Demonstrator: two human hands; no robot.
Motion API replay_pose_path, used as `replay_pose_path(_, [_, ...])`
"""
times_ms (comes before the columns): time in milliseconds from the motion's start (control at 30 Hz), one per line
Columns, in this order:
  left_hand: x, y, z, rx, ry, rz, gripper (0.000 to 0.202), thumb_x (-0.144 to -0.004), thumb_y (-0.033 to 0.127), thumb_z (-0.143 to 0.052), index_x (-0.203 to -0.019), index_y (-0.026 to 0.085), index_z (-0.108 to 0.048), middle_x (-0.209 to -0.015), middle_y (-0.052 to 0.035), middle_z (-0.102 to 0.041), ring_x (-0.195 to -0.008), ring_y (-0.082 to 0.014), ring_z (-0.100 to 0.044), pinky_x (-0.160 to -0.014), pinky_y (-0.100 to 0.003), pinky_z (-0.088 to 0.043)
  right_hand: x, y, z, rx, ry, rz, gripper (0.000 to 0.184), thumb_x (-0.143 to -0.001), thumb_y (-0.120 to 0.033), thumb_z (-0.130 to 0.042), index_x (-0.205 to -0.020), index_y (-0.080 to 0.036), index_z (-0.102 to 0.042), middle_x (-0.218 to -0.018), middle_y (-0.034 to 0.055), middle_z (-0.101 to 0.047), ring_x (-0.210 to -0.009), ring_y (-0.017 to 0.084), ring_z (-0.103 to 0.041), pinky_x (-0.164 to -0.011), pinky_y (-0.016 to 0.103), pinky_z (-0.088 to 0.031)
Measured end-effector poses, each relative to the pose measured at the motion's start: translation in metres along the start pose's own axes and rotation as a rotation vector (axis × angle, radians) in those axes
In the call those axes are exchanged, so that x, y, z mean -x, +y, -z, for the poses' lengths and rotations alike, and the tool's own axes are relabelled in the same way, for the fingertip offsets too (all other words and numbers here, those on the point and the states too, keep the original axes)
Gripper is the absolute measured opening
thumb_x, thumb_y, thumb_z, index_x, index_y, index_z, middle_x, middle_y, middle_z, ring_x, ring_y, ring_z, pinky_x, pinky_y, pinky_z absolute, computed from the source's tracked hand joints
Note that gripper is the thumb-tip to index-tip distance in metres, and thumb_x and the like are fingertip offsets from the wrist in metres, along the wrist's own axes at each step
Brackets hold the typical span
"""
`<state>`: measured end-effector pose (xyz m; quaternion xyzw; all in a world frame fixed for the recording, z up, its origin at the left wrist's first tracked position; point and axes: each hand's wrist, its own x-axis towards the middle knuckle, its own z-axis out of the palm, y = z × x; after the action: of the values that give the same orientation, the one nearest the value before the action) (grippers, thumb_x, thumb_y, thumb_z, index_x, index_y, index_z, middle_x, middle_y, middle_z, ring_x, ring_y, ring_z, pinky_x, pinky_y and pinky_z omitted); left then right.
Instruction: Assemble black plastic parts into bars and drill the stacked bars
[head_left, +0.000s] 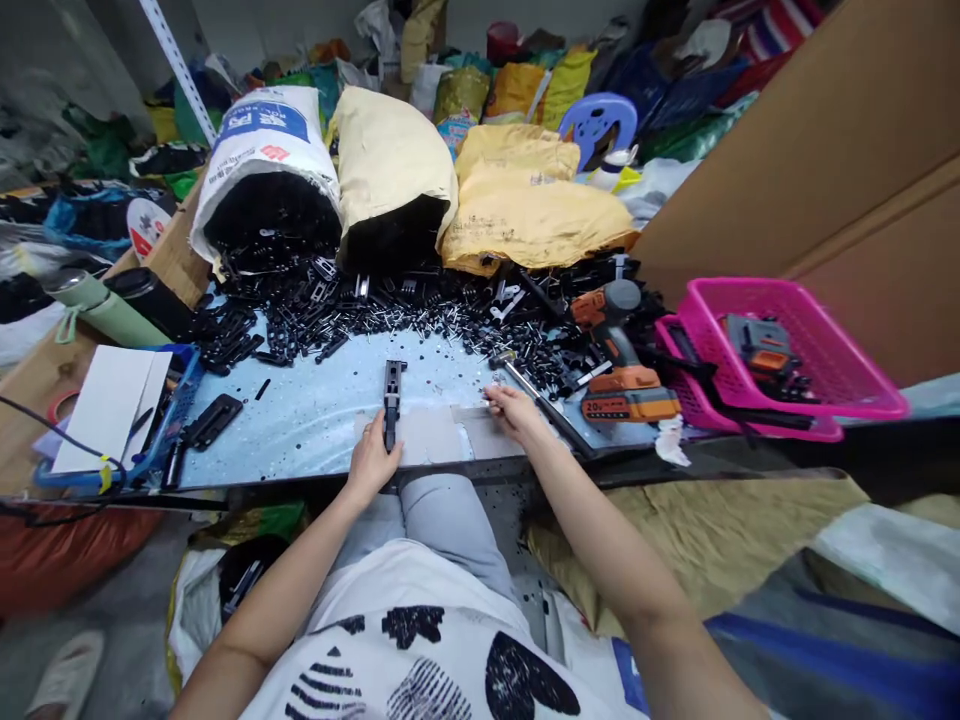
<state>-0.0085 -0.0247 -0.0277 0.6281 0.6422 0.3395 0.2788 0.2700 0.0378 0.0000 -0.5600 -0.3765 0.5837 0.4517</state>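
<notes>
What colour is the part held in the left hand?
Mostly black: the part in the left hand shows best in the head view.

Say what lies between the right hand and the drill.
The head view shows a hammer and some black parts between the right hand and drill.

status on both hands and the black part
Left hand holds black part. Right hand: grip too small to make out. Hammer close by right hand, possibly in the way.
</notes>
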Motion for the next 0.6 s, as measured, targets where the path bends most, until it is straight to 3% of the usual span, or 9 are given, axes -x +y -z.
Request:
replay_pose_path(67, [-0.001,0.000,-0.002,0.161,-0.010,0.063,0.052,-0.076,0.027,-0.060,-0.125,0.017,-0.046,-0.101,-0.0110,-0.062,-0.085,-0.0214,-0.063,-0.078,-0.036,-0.051,0.013,0.005,0.015,-0.093,-0.026,-0.074,0.031,-0.067,-0.044,-0.069,-0.074,-0.018,-0.055,-0.062,-0.0037,-0.050,-0.041,0.002,-0.028,-0.033,0.013,-0.022])
replay_pose_path(133, [-0.002,0.000,-0.004,0.390,-0.024,0.211,0.045,-0.081,0.030,-0.052,-0.123,0.016,-0.043,-0.083,-0.0052,-0.063,-0.059,-0.0146,-0.062,-0.060,-0.031,-0.053,0.040,0.020,0.031,-0.179,-0.051,-0.171,0.031,-0.070,-0.045,-0.068,-0.075,-0.016,-0.056,-0.061,-0.0040,-0.048,-0.039,0.000,-0.024,-0.030,0.011,-0.017])
replay_pose_path(200, [-0.003,0.001,-0.007,0.577,-0.044,0.321,0.044,-0.084,0.034,-0.048,-0.123,0.016,-0.038,-0.073,-0.0002,-0.061,-0.044,-0.0102,-0.055,-0.048,-0.026,-0.050,0.074,0.045,0.042,-0.256,-0.060,-0.282,0.030,-0.072,-0.041,-0.068,-0.072,-0.014,-0.056,-0.057,-0.0041,-0.046,-0.037,-0.001,-0.022,-0.029,0.011,-0.015])
replay_pose_path(267, [-0.003,0.004,-0.011,0.643,-0.083,0.368,0.044,-0.085,0.036,-0.046,-0.123,0.016,-0.036,-0.073,-0.0002,-0.062,-0.043,-0.0098,-0.056,-0.047,-0.025,-0.049,0.106,0.077,0.048,-0.331,-0.033,-0.381,0.029,-0.073,-0.036,-0.069,-0.069,-0.011,-0.055,-0.057,-0.0029,-0.047,-0.036,-0.001,-0.025,-0.028,0.011,-0.015])
replay_pose_path(333, [-0.002,0.009,-0.013,0.529,-0.134,0.382,0.043,-0.086,0.037,-0.045,-0.122,0.015,-0.039,-0.075,-0.0021,-0.064,-0.047,-0.0117,-0.059,-0.050,-0.026,-0.049,0.128,0.109,0.055,-0.401,0.039,-0.445,0.026,-0.076,-0.032,-0.067,-0.069,-0.010,-0.055,-0.059,-0.0010,-0.050,-0.038,0.000,-0.033,-0.030,0.011,-0.020])
replay_pose_path(433, [-0.002,0.014,-0.008,0.076,-0.178,0.270,0.043,-0.083,0.043,-0.050,-0.117,0.016,-0.049,-0.072,-0.0047,-0.065,-0.058,-0.0185,-0.064,-0.056,-0.029,-0.049,0.142,0.146,0.075,-0.475,0.203,-0.476,0.021,-0.085,-0.029,-0.058,-0.081,-0.009,-0.057,-0.070,0.0013,-0.055,-0.050,0.004,-0.048,-0.041,0.014,-0.038])
replay_pose_path(500, [-0.003,0.016,-0.002,-0.226,-0.172,0.153,0.048,-0.083,0.048,-0.050,-0.118,0.016,-0.052,-0.071,-0.0069,-0.066,-0.070,-0.0244,-0.066,-0.063,-0.032,-0.048,0.144,0.161,0.090,-0.505,0.309,-0.451,0.023,-0.088,-0.032,-0.054,-0.098,-0.011,-0.057,-0.088,0.0040,-0.059,-0.069,0.009,-0.057,-0.059,0.023,-0.050])
replay_pose_path(600, [0.000,0.016,0.007,-0.453,-0.135,0.048,0.054,-0.087,0.052,-0.041,-0.127,0.015,-0.046,-0.073,-0.0076,-0.067,-0.084,-0.0279,-0.065,-0.069,-0.034,-0.045,0.137,0.171,0.103,-0.544,0.410,-0.347,0.034,-0.089,-0.035,-0.052,-0.116,-0.015,-0.052,-0.113,0.0074,-0.056,-0.095,0.017,-0.057,-0.080,0.038,-0.051])
